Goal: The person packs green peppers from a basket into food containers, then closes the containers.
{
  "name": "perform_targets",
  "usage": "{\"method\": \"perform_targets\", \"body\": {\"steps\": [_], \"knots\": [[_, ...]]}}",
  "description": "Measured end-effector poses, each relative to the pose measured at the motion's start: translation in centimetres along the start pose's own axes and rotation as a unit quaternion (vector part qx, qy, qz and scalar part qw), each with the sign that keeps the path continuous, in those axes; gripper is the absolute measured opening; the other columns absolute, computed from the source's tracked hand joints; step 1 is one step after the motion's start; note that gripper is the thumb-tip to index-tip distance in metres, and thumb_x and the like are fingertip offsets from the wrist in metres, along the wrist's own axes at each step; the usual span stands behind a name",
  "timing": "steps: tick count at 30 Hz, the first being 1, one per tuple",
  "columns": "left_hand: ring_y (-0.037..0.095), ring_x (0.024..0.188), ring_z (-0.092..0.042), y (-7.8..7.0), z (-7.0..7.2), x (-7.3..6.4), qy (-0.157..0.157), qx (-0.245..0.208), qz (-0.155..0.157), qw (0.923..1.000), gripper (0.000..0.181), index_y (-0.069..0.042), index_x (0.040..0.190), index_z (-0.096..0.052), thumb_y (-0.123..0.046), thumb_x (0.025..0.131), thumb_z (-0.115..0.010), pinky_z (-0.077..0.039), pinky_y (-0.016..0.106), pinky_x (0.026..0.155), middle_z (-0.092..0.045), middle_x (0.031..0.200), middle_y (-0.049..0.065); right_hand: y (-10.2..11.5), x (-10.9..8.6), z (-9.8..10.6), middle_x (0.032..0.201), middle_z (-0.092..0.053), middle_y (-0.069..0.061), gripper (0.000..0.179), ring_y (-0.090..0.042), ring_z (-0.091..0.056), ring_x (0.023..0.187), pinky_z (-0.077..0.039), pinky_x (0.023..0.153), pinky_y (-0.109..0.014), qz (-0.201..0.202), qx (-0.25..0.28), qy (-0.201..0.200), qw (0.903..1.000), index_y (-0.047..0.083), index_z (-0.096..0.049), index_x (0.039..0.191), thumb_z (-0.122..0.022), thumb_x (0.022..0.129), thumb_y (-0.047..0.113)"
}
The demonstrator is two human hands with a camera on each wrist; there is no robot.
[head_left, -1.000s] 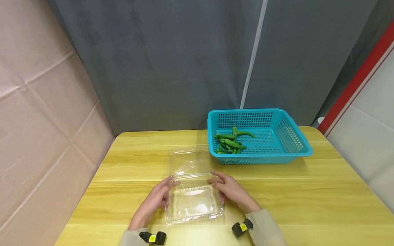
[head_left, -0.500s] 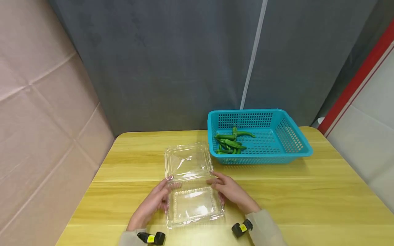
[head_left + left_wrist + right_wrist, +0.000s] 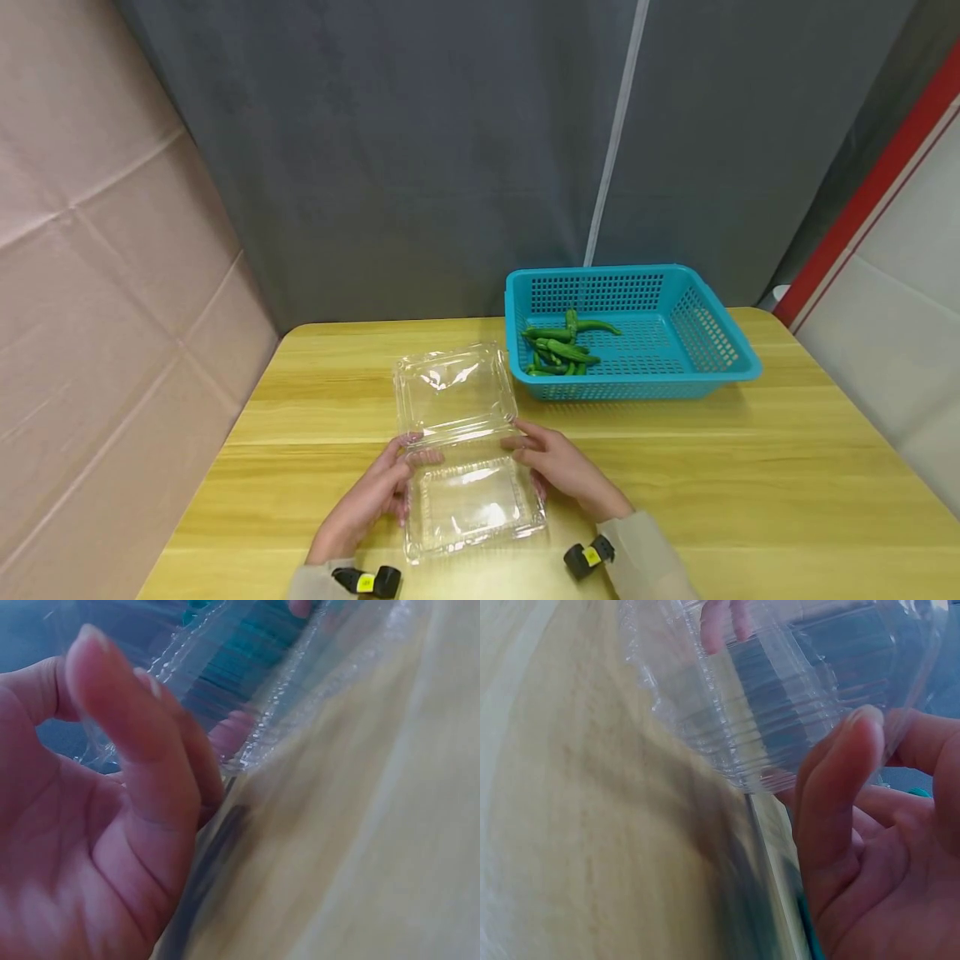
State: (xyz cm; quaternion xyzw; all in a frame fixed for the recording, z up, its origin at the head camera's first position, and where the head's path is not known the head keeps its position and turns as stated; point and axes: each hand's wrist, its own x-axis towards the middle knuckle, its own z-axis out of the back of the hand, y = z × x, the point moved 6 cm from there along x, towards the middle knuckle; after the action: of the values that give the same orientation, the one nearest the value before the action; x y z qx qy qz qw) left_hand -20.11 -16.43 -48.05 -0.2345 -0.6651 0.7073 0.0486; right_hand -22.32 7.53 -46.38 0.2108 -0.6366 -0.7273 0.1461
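A clear plastic clamshell box (image 3: 472, 504) stands unfolded in front of me, its lid (image 3: 454, 385) laid back toward the basket. My left hand (image 3: 367, 502) grips its left side near the hinge, some fingers showing through the plastic. On the opposite side my right hand (image 3: 566, 473) holds the box at the same height, thumb on the near side and fingers reaching under. Both wrist views show the ridged plastic wall (image 3: 780, 697) between thumb and fingers, seemingly a little above the tabletop. No contents show in the box.
A blue perforated basket (image 3: 637, 388) stands at the back, just right of the lid. Several green peppers (image 3: 566, 350) lie in its left part. Beneath everything is a wood-grain table (image 3: 750, 492), with a dark curtain (image 3: 420, 167) behind it.
The lid has swung back and slightly left, now lying flatter and more plainly visible. Both hands have stayed nearly in place on the box sides; basket and peppers are unchanged.
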Motion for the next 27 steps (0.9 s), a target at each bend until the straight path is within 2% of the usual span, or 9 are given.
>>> {"method": "perform_targets", "body": {"steps": [4,6,19,27], "knots": [[0.013,0.044,-0.041,0.01,0.05,-0.06,0.006,-0.008,-0.005,0.9999,0.052,-0.027,0.136,-0.025,-0.009,0.089,-0.039,-0.044,0.028,0.039,-0.046,0.128,0.011,-0.02,-0.02,-0.02,0.126,-0.050,-0.016,0.058,-0.011,-0.042,0.042,-0.041,0.038,-0.027,-0.001,0.002,-0.001,1.0000,0.011,-0.024,0.141,-0.052,0.090,0.014],[0.013,0.044,-0.041,0.04,0.08,-0.08,0.008,-0.010,-0.009,0.9999,0.052,-0.027,0.136,-0.023,-0.008,0.089,-0.038,-0.044,0.028,0.039,-0.045,0.131,0.007,-0.08,-0.01,0.00,0.125,-0.050,-0.016,0.058,-0.011,-0.042,0.042,-0.041,0.038,-0.026,-0.001,0.004,-0.001,1.0000,0.011,-0.025,0.141,-0.052,0.089,0.014],[0.014,0.044,-0.042,0.14,0.32,-0.12,0.003,-0.012,-0.016,0.9998,0.058,-0.031,0.134,-0.022,-0.005,0.085,-0.040,-0.043,0.028,0.039,-0.046,0.131,0.007,-0.04,0.00,0.02,0.123,-0.052,-0.017,0.056,-0.010,-0.042,0.043,-0.040,0.039,-0.024,0.001,0.008,0.001,1.0000,0.010,-0.029,0.138,-0.055,0.088,0.014],[0.014,0.044,-0.042,-0.06,0.42,-0.06,0.006,-0.025,-0.018,0.9995,0.057,-0.030,0.134,-0.022,-0.003,0.087,-0.039,-0.041,0.025,0.038,-0.044,0.131,0.009,0.15,-0.22,-0.05,0.124,-0.051,-0.017,0.056,-0.012,-0.043,0.044,-0.040,0.040,-0.026,-0.003,0.010,0.001,0.9999,0.009,-0.028,0.138,-0.055,0.089,0.015]]}}
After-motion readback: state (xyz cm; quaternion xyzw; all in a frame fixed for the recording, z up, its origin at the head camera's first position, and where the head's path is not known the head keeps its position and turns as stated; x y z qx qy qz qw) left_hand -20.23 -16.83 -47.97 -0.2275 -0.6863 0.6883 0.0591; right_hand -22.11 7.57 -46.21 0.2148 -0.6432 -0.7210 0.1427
